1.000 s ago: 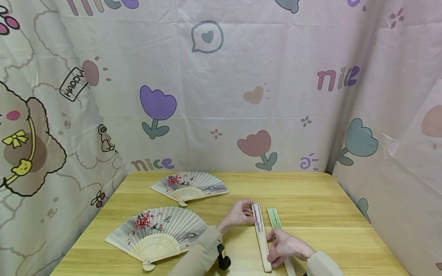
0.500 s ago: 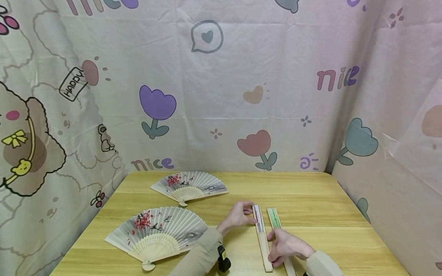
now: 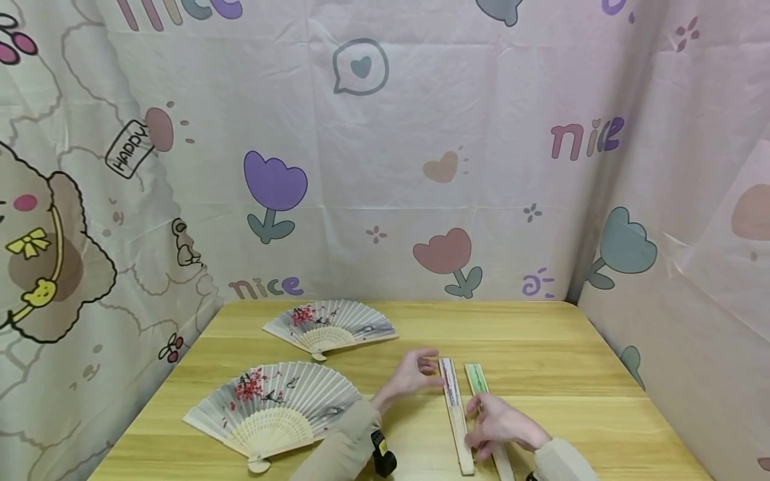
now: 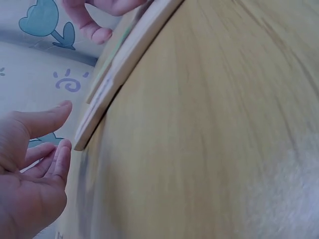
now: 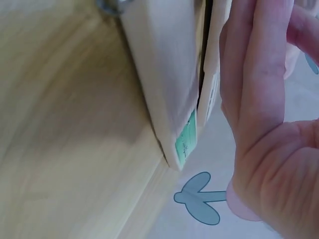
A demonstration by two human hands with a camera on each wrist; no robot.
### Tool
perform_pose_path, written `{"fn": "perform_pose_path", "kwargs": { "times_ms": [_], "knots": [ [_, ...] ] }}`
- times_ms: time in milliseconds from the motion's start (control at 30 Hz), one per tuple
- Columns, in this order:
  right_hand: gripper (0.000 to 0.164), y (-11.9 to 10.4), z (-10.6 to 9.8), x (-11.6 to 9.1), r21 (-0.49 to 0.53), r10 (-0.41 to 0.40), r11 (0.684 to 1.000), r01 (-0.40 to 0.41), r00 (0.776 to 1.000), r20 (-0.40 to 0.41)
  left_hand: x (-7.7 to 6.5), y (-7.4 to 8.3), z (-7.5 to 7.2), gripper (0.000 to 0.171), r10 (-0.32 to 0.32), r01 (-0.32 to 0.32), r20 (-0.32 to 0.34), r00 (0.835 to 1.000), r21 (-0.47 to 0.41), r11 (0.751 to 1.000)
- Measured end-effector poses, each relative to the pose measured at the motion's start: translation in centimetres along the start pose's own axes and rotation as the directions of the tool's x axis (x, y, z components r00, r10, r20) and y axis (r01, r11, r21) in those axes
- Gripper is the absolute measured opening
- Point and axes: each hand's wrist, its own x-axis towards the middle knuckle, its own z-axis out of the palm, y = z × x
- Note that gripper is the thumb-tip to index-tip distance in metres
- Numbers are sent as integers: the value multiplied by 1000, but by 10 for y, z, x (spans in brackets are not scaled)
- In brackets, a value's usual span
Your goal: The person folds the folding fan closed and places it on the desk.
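Observation:
Two folded hand fans lie side by side on the table, pointing away from me: one with grey-white cloth (image 3: 455, 417) and, right of it, one with green cloth (image 3: 478, 379). My left hand (image 3: 412, 373) hovers beside the far end of the grey-white fan, thumb and fingers parted; in the left wrist view a small gap separates its fingertips (image 4: 64, 145) from the fan. My right hand (image 3: 502, 422) is over the green fan, near the grey-white fan's lower end, fingers loosely bent and gripping nothing. It hides the middle of the green fan.
Two spread fans with red blossoms lie at left on the wooden table (image 3: 571, 361): a nearer one (image 3: 277, 424) and a farther one (image 3: 327, 334). My left sleeve (image 3: 345, 441) overlaps the nearer fan's edge. Printed curtains (image 3: 373, 147) enclose the back and sides.
Both hands have let go of the grey-white folded fan. The left hand has drawn slightly left of it, the right slightly up and away. The fan has shifted slightly toward me.

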Motion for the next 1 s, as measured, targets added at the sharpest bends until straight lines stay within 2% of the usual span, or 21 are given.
{"fn": "perform_pose_path", "kwargs": {
  "times_ms": [300,567,800,1000],
  "knots": [
    [56,-6,2,10,87,-92,992,92,996,-7,-6,9,-15,62,28,-26,27,999,-92,995],
    [57,-16,9,20,128,-112,985,114,994,-16,-10,13,-41,62,113,-98,85,990,-163,982],
    [56,-26,19,32,147,-179,973,180,984,-16,-20,13,-80,61,172,-159,104,980,-119,980],
    [58,-40,31,41,134,-214,968,214,977,-14,-37,10,-123,66,155,-147,103,983,-77,986]
  ]
}}
